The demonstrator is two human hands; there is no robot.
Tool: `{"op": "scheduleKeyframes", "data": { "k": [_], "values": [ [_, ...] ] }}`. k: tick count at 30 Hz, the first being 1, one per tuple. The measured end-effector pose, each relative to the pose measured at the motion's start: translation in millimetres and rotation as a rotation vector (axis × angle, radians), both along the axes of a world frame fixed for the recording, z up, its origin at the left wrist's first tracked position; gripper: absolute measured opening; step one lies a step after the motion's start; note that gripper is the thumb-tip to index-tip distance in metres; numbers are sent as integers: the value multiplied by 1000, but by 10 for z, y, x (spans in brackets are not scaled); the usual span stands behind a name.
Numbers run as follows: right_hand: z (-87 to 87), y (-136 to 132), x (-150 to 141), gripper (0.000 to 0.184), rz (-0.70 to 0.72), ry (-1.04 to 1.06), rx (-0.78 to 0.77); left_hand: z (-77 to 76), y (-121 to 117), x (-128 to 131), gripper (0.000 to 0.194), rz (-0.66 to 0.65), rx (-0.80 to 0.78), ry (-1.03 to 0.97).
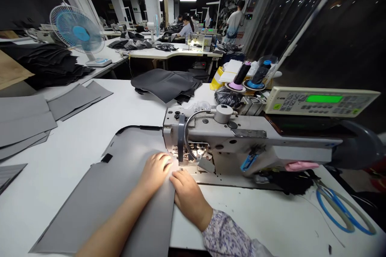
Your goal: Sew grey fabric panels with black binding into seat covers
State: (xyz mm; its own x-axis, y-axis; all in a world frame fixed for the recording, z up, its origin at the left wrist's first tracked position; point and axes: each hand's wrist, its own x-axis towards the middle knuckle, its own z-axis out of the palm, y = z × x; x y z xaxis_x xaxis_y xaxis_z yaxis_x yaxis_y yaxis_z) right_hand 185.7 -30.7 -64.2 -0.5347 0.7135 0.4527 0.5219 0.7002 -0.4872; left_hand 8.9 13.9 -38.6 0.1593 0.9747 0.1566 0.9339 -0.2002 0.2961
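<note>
The left hand (pixel 154 173) and right hand (pixel 188 196) both lie open and flat, neither gripping, pressing their fingers down on a grey panel (pixel 102 204). The panel spreads left of the right hand and toward the person, its long axis slanting from the lower left up to the sewing machine (pixel 229 132). The left fingertips (pixel 167 161) are nearer the machine's needle area, just beside it, while the right hand rests along the panel's right edge. Scissors (pixel 343 213) lie on the white surface (pixel 271 217) to the right. Beyond the machine are thread cones (pixel 241 74) and a dark fabric stack (pixel 164 84), and a co-worker (pixel 187 28) sits at a far machine.
</note>
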Motion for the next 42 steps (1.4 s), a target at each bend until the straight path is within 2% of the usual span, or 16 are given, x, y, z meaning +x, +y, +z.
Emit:
{"op": "scheduleKeyframes", "data": {
  "k": [4,12,14,17,20,23,25,27,28,29,30,32,34,37,39,42],
  "values": [
    [2,65,-31,40,-26,40,17,-27,51,-11,23,-3,32,7],
    [-48,101,-40,46,-49,74,36,-16,141,-2,24,-21,112,42],
    [-59,103,-26,44,-49,95,11,22,67,13,24,-18,136,42],
    [-42,181,-15,35,-74,115,-56,100,-204,69,31,-76,63,18],
    [32,358,-44,15,-104,77,-148,148,-489,150,59,-151,-49,32],
    [141,433,-48,12,-168,69,-202,161,-539,178,71,-101,-132,56],
    [202,288,12,12,-194,74,-212,188,-437,131,72,-66,-212,2],
    [228,-24,111,20,-83,26,-194,245,-296,36,71,-77,-310,-101],
    [226,-211,158,32,45,-23,-164,282,-230,-20,71,-94,-362,-159],
    [214,-392,192,52,166,-79,-118,318,-174,-74,71,-105,-404,-215],
    [196,-547,206,64,232,-119,-67,351,-131,-121,70,-112,-433,-263],
    [155,-713,167,73,236,-153,-39,390,-86,-181,65,-124,-455,-328],
    [119,-672,64,52,123,-145,-69,380,-94,-184,60,-157,-464,-333],
    [64,-440,-95,13,-26,-141,-64,284,-190,-112,50,-180,-411,-196],
    [8,-356,-157,20,-6,-139,13,197,-283,-56,41,-149,-316,-47],
    [-88,-391,-182,29,102,-131,132,104,-392,-17,34,-103,-228,83]
  ]
}}
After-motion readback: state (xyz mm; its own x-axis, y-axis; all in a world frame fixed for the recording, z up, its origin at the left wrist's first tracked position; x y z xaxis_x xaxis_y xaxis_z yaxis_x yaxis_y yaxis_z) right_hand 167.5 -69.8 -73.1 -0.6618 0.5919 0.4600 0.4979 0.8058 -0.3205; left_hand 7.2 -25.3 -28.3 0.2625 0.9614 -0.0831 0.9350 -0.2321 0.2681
